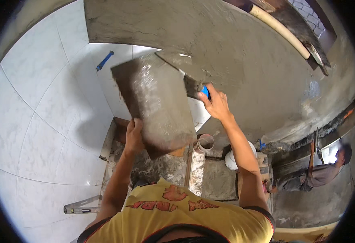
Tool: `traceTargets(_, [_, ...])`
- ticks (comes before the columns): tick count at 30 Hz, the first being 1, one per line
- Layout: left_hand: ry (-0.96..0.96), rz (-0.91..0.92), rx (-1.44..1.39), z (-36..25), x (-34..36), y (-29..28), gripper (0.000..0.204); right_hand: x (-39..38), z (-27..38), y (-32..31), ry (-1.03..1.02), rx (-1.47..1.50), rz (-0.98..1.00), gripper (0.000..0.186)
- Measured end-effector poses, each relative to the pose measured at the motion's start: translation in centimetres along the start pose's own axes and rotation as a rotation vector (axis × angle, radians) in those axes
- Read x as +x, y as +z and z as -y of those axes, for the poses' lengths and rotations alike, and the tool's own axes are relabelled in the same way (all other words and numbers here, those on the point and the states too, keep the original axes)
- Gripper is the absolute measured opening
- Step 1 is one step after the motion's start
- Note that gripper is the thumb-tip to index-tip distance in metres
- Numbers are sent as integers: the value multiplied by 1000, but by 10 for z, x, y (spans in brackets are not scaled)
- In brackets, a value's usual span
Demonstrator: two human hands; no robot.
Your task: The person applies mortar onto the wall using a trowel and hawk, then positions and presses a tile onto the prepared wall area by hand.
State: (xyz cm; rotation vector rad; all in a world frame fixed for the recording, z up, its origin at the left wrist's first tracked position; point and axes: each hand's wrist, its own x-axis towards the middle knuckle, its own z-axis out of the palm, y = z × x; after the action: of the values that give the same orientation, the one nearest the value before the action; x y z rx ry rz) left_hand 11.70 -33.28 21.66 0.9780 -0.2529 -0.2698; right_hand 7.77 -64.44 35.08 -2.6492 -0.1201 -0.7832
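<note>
My left hand point(134, 135) grips the lower left edge of a rectangular tile point(165, 105), tilted, its upward face coated with wet grey mortar. In my right hand point(218, 105) is a trowel point(204, 91), held by its blue handle. Its blade, partly smeared with mortar, is by the tile's upper right edge; I cannot tell whether they touch. Behind the tile, white tiles point(122, 91) cover the lower wall, and grey mortar coats the wall point(242, 60) above them. A blue stick-like piece point(105, 60) is against the white tiles.
Below my hands are a small round container point(205, 143) and a white bucket point(230, 162), partly behind my right forearm. A spirit level point(80, 208) is at lower left. A pale wooden handle point(280, 30) lies on a ledge at upper right. Another person point(323, 176) is at far right.
</note>
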Motion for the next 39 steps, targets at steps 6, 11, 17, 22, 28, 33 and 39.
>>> traceTargets(6, [22, -170, -373, 12, -51, -71, 52, 79, -16, 27, 110, -158, -5, 52])
traceTargets(11, [81, -437, -339, -5, -96, -152, 66, 131, -33, 48, 142, -159, 53, 58])
traceTargets(17, [193, -553, -255, -30, -124, -186, 72, 189, -16, 27, 275, -101, 433, 61])
traceTargets(22, [254, -630, -228, -34, -129, -202, 70, 201, -33, 2, 341, 25, 424, 60])
traceTargets(28, [204, -632, -263, -38, -115, -197, 70, 218, -30, -7, 177, -94, 411, 63])
traceTargets(33, [209, -591, -341, -31, -112, -205, 67, 234, -22, -34, 248, -15, 429, 66])
traceTargets(39, [191, -511, -370, -21, -104, -193, 67, 252, -14, -48, 189, -115, 388, 66])
